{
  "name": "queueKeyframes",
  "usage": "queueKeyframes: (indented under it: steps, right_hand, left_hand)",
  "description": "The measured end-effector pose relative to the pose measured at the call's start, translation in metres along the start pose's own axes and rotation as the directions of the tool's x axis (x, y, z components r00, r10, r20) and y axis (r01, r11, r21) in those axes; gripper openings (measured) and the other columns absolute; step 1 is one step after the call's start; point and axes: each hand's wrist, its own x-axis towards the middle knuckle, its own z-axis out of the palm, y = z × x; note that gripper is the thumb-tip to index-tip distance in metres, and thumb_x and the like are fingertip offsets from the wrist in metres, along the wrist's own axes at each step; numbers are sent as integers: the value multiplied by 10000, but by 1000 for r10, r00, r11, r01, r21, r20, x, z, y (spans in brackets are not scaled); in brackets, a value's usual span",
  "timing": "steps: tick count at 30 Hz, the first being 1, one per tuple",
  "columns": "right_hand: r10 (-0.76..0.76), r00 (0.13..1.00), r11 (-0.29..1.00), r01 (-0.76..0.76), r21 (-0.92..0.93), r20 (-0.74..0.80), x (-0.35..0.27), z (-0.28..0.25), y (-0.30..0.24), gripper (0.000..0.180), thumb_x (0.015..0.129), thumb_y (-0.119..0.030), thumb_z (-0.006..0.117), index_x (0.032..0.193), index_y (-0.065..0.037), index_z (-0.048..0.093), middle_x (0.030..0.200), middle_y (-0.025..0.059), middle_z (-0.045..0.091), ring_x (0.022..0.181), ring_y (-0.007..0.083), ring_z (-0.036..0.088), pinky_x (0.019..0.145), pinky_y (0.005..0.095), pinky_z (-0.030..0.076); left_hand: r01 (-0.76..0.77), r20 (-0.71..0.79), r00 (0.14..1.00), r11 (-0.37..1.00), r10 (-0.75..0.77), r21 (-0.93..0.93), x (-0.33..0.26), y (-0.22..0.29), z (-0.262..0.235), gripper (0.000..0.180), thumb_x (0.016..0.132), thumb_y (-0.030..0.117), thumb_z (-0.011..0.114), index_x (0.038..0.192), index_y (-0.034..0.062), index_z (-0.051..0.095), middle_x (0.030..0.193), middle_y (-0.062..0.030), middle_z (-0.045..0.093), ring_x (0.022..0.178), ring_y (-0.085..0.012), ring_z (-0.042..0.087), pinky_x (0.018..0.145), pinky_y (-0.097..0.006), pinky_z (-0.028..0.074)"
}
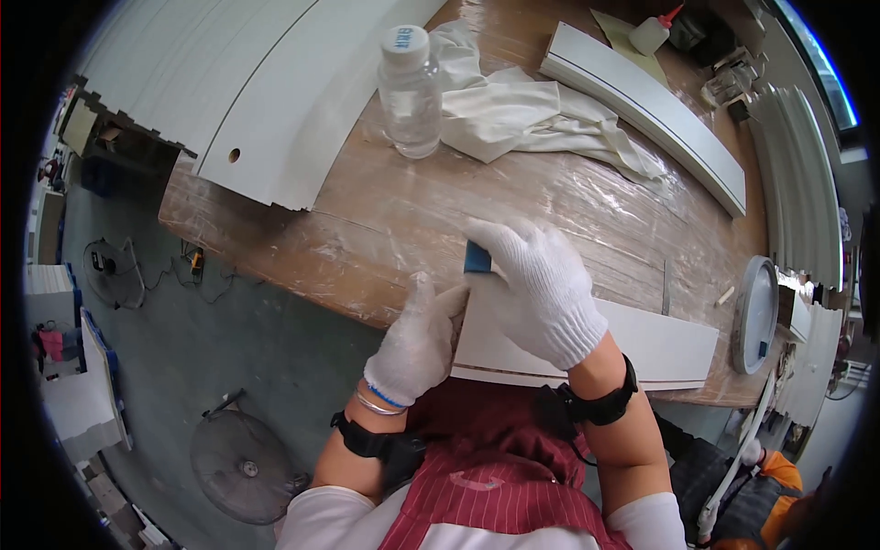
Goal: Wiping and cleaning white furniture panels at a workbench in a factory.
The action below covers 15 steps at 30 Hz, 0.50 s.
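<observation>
White knit gloves cover both hands of a person bent over a worn wooden workbench [385, 220], its top streaked with pale dust and dried smears. The right hand [536, 289], forearm rising from the lower edge with a black band at the wrist, lies palm down with its fingers curled around a small blue block [477, 258], pressing it against the left end of a flat white panel [642, 344]. The left hand [417, 344], also banded in black at the wrist and wearing thin bracelets, stands just left of the panel's end, fingers closed loosely together with the thumb up and the fingertips touching the panel's edge; whether it truly grips the edge cannot be told. The panel is a long, smooth, painted strip with a thin groove along its near side, and it lies along the bench's near edge, running off to the right from the hands. Beyond the panel, toward the far side of the bench, stands a clear plastic bottle [409, 92] with a white cap, and just right of the bottle lies a crumpled white cloth [522, 115]. Further right of the cloth rests another long white moulding [642, 110], and a round grey disc [756, 316] leans past the panel's right end
</observation>
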Motion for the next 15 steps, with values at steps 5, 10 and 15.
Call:
queueKeyframes:
  steps: [5,10,15]
  right_hand:
    - [-53,995,998,50,45,84,16,-12,-4,317,818,-132,718,1131,-104,670,1008,151,702,957,379,662,847,478,522]
    - [-72,987,955,110,-276,144,18,-5,-10,318,818,-139,719,1131,-106,673,1000,150,699,946,378,659,823,481,515]
    - [-71,992,968,94,-233,107,6,-5,-17,339,808,-114,723,1144,-114,675,968,140,691,916,374,658,801,478,513]
  left_hand:
    - [11,41,999,996,-7,-94,0,-2,-6,1100,979,823,227,1558,-109,309,1520,-227,499,1403,-291,500,1180,-370,361]
    - [-1,68,998,989,12,-146,3,-6,-11,1049,1009,782,220,1562,-105,305,1531,-218,494,1420,-296,480,1195,-375,338]
    - [-15,98,995,992,27,-128,6,-8,-12,1015,1027,752,217,1564,-105,302,1531,-216,494,1417,-290,486,1197,-376,344]
